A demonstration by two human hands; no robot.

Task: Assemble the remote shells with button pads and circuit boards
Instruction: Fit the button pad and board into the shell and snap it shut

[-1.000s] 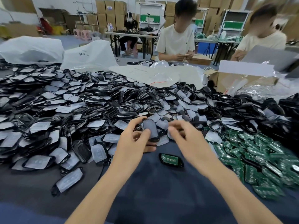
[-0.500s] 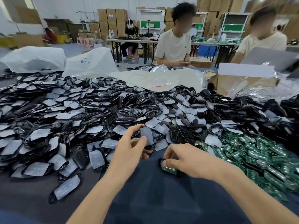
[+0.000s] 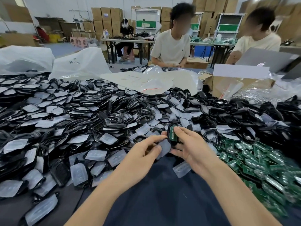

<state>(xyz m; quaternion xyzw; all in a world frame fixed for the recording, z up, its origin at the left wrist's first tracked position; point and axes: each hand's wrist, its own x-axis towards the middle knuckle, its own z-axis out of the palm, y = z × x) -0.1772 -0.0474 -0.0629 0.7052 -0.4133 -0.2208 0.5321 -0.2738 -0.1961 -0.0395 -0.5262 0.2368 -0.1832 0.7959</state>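
Stacked cardboard boxes (image 3: 106, 15) line a white wall (image 3: 53, 5); a folding table (image 3: 127, 39) and metal shelves (image 3: 230, 22) stand on blue floor (image 3: 61, 48).

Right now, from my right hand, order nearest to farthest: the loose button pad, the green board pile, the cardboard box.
1. The loose button pad, just beside the right hand.
2. The green board pile, to its right.
3. The cardboard box, far back right.
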